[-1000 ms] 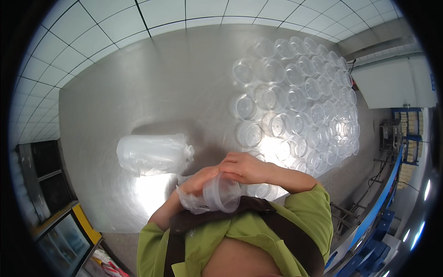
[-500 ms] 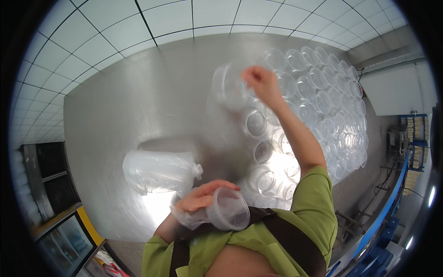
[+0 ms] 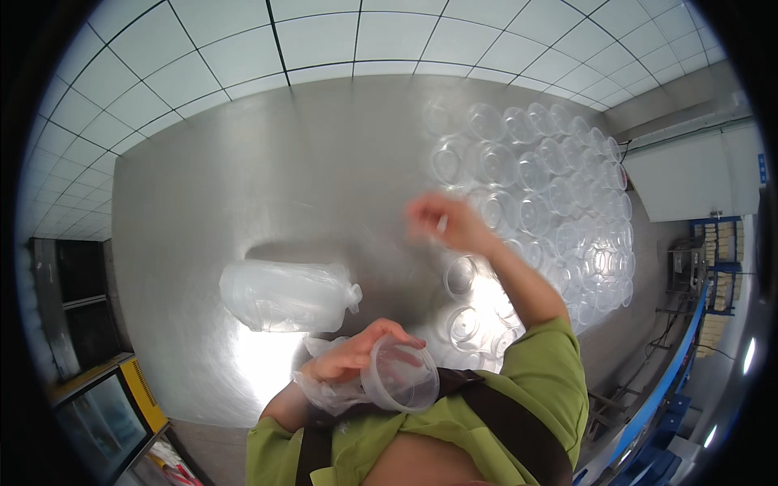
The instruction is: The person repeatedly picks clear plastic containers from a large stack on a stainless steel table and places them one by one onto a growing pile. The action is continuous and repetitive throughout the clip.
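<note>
The table [image 3: 267, 194] is dull silver-grey steel, and the cups [image 3: 535, 170] at upper right are clear and colourless. The sleeve [image 3: 543, 373] is light green; the strap [image 3: 502, 421] looks dark brown, perhaps black.

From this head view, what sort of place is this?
Probably a food-packing or production workshop: a large stainless steel table covered with rows of clear round plastic containers, a white tiled floor, and blue metal racking.

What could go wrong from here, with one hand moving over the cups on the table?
1. The right hand is blurred in motion just above the clear cups packed close on the steel table; a sleeve could likely knock several over.
2. The left hand grips a cup stack in loose wrap, tilted sideways; the front cup may slip out.
</note>
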`<state>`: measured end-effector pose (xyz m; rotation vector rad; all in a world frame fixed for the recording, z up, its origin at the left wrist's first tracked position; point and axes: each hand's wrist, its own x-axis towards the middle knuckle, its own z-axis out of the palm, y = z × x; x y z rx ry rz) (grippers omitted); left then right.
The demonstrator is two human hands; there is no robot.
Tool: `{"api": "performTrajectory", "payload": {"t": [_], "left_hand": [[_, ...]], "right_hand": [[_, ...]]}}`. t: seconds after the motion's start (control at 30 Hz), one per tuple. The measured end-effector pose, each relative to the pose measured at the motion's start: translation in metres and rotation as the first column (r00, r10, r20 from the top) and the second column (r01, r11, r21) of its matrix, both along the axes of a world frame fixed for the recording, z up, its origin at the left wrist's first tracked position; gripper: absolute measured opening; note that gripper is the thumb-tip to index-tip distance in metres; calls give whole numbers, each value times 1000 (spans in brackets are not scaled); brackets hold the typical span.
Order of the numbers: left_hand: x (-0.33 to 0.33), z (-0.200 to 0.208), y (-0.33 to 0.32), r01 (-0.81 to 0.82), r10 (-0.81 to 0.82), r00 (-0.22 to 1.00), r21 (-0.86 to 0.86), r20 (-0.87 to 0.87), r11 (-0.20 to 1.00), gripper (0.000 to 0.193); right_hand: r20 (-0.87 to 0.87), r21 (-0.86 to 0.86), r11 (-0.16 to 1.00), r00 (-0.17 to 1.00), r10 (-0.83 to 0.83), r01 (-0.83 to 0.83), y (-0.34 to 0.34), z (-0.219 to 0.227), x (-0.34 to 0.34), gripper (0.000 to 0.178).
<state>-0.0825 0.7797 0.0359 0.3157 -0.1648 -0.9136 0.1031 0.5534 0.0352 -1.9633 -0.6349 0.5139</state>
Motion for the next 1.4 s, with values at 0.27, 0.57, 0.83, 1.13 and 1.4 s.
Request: {"api": "performTrajectory", "payload": {"t": [0.27,0.57,0.83,1.13,1.4], "left_hand": [[-10,-1,4,174,-173,984,12,-32,985,64],[-26,-2,7,118,-74,966,168,-248,979,62],[-23,-5,10,5,-54,998,744,42,669,33],[-33,-19,11,-272,260,952,839,163,471,29],[-41,-27,4,-382,290,917,817,276,431,28]], "right_hand": [[515,69,894,783,348,-443,36,46,-118,22],[457,105,990,880,-129,90,17,42,-57,9],[-91,-48,756,751,-654,652,50,-77,117,28],[-178,10,881,867,-464,474,42,-63,82,29],[-41,-346,889,952,304,-299,24,-3,-88,31]]}}
